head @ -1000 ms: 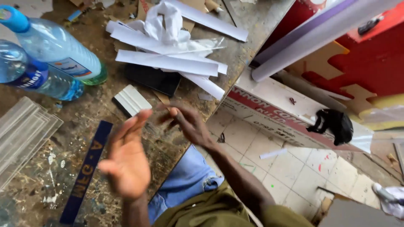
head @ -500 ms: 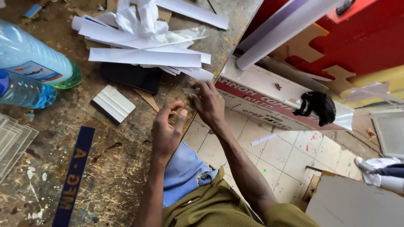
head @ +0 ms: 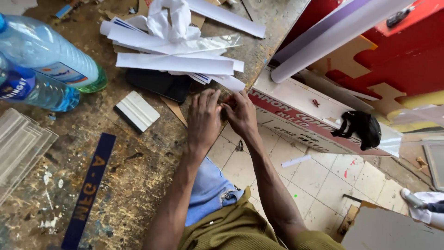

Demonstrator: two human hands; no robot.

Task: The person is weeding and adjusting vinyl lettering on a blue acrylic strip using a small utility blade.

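My grip is both hands meeting at the tabletop (head: 138,185) edge, left hand (head: 203,121) flat with fingers down, right hand (head: 240,113) curled at its three o'clock pinching something too small to tell, white paper strips (head: 178,64) at twelve o'clock; I judge the next move wants a steady fingertip pull.

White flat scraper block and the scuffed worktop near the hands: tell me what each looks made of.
White flat scraper block: seemingly matte plastic, smooth and evenly coloured with a darker edge strip. Scuffed worktop: probably wood or board, brown, scratched and paint-flecked. Left hand and right hand meet at its edge.
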